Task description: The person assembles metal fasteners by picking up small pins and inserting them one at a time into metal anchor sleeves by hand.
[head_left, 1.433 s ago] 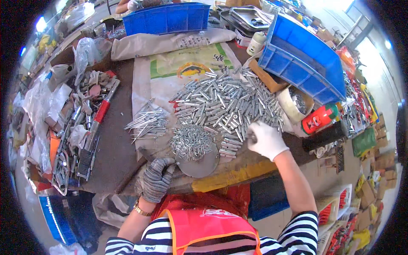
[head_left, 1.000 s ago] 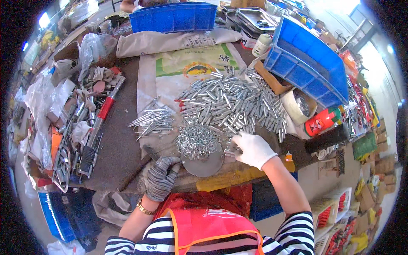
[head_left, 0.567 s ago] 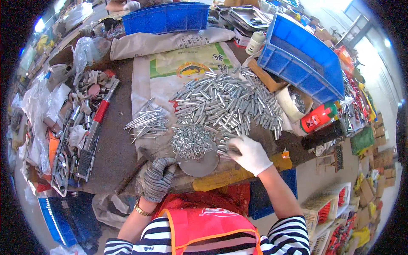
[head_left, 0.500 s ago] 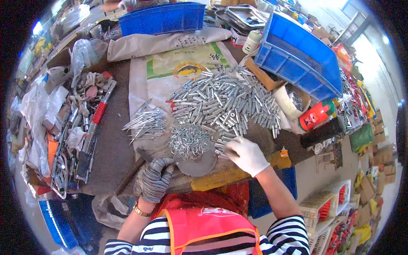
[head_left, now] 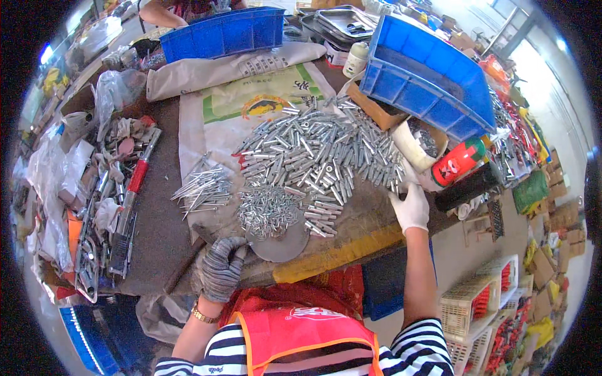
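My right hand (head_left: 411, 207), in a white glove, reaches to the right edge of a broad heap of silvery metal tubes (head_left: 313, 150). Its thumb and fingers are apart beside the outermost pieces. A small group of tubes (head_left: 322, 217) lies in rows nearer to me. My left hand (head_left: 222, 269), in a grey striped glove, rests at the table's near edge with curled fingers; what they hold, if anything, is hidden. Beside it are a round dark plate (head_left: 283, 246), a mound of small metal pins (head_left: 266, 210) and a dark hammer-like tool (head_left: 185, 268). Long thin nails (head_left: 202, 186) lie farther left.
A blue bin (head_left: 433, 81) stands at the back right, another blue bin (head_left: 222, 36) at the back. A red-and-green can (head_left: 458, 164) and a black cylinder (head_left: 470, 188) lie at right. Cluttered tools and plastic (head_left: 103, 207) fill the left. Another person's arm (head_left: 160, 14) shows behind.
My right hand has moved right, from the small group of tubes to the heap's right edge. The left hand stays at the near edge. The whole view has shifted slightly.
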A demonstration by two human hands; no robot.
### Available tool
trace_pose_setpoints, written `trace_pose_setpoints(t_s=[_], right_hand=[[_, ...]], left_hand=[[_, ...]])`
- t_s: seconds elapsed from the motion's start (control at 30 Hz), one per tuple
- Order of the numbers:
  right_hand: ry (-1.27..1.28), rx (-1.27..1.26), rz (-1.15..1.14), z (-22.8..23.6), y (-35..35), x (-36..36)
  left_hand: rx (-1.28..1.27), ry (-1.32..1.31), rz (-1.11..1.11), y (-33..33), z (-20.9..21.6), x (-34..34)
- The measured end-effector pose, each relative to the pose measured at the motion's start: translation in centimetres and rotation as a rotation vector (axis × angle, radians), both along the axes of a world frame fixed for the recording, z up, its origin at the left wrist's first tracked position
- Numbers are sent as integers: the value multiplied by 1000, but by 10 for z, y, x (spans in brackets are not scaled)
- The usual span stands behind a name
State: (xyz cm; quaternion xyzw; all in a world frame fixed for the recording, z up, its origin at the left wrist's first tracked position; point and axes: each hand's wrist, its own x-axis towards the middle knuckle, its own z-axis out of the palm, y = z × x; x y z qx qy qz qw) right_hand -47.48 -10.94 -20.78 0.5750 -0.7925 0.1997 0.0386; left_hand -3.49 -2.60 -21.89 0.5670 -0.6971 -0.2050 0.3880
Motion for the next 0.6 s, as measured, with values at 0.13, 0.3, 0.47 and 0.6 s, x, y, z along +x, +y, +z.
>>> trace_pose_setpoints(t_s=[0.13, 0.3, 0.47, 0.6], right_hand=[[-18, 110, -72, 4, -12, 3], [136, 276, -90, -4, -33, 10], [150, 167, 43, -10, -27, -10], [30, 92, 177, 13, 1, 24]], left_hand=[[10, -10, 1, 0, -1, 1], [118, 102, 21, 0, -10, 3], [36, 22, -5, -1, 1, -1], [5, -13, 2, -1, -1, 1]])
